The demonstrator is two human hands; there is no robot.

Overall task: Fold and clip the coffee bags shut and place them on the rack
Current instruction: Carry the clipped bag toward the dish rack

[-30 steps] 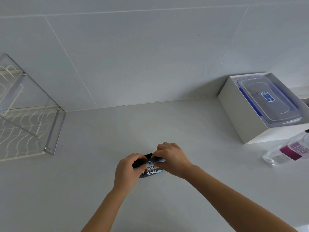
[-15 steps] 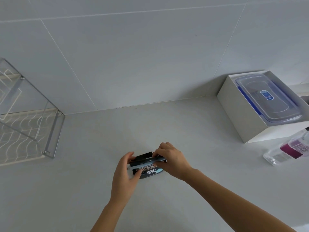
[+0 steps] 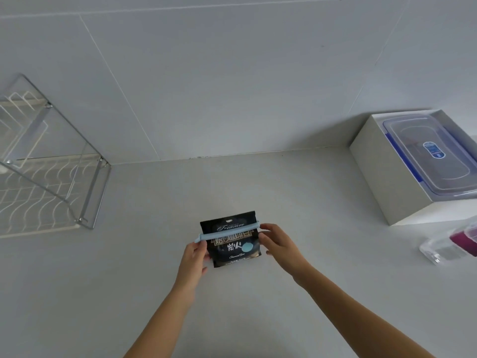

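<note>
Black coffee bag (image 3: pixel 233 250), blue clip (image 3: pixel 229 232) across it, side edges pinched by left hand (image 3: pixel 193 263) and right hand (image 3: pixel 282 250) fingers (image 3: pixel 267 231).

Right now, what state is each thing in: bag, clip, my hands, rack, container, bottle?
Black coffee bag: front showing, held between both hands.
Pale blue clip bar: across the bag's upper part; latch unclear.
Left hand: grips the bag's left edge.
Right hand: pinches the bag's right edge.
Silver wire rack: no bag visible on it.
Clear plastic container: lid on, inside white box.
Clear purple-labelled bottle: lying on its side.
</note>
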